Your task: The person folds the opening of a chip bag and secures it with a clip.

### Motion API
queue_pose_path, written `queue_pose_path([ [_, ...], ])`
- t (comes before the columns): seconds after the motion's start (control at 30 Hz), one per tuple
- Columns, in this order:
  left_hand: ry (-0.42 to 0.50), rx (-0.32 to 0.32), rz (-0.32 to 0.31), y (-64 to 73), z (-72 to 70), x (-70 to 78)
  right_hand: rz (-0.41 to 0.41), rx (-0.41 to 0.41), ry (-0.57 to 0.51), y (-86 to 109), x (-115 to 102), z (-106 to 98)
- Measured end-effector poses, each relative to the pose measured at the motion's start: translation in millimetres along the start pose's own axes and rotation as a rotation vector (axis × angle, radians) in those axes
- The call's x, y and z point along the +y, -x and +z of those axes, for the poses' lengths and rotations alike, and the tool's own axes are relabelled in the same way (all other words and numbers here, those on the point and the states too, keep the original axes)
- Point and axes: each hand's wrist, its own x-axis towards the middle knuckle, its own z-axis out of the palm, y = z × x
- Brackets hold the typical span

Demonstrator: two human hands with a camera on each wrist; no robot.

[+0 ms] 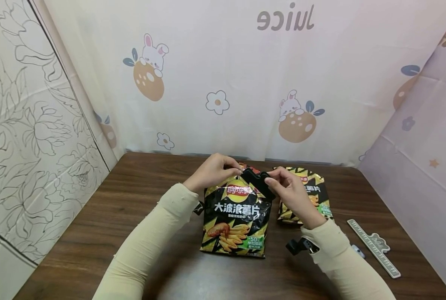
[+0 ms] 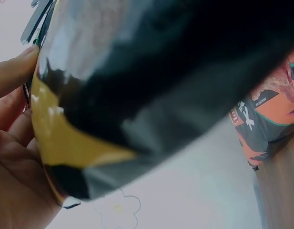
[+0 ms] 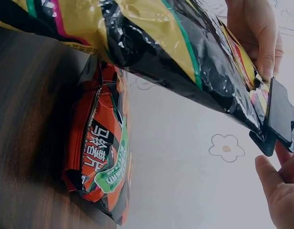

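Observation:
A black-and-yellow bag of potato chips (image 1: 234,221) stands upright in the middle of the table, its printed front towards me. A black bag clip (image 1: 258,182) sits slanted over its top right corner. My right hand (image 1: 292,193) pinches this clip between thumb and fingers; in the right wrist view the clip (image 3: 279,114) spans the bag's top edge. My left hand (image 1: 215,170) pinches the top edge of the bag, close to the clip's far end. In the left wrist view, the left thumb (image 2: 18,67) presses against the bag (image 2: 85,133), which covers most of that view.
Another black-and-yellow chip bag (image 1: 307,191) lies behind my right hand. A red-and-black chip bag (image 3: 101,148) is behind the held one. On the right lie a pale ruler-like strip (image 1: 374,250) and a small bluish item (image 1: 357,251). A printed curtain (image 1: 223,62) hangs along the table's back edge.

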Motion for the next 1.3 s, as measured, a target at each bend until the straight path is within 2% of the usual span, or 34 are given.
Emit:
queue_pose_path([
  [0.4,-0.054,0.019,-0.003,0.5,0.1,1.4,-0.025,0.018,0.073,0.9,-3.2,0.5],
  [0.83,-0.034,0.034,0.013,0.5,-0.4,1.0,-0.026,-0.003,0.018,-3.2,-3.8,1.5],
  [1.07,-0.005,0.009,0.002,1.5,-0.2,0.9,-0.055,-0.008,0.076,-3.5,-6.3,1.1],
  [1.3,-0.026,0.010,0.002,0.7,-0.9,1.3,-0.038,-0.031,0.118,-5.0,-5.0,-2.6],
])
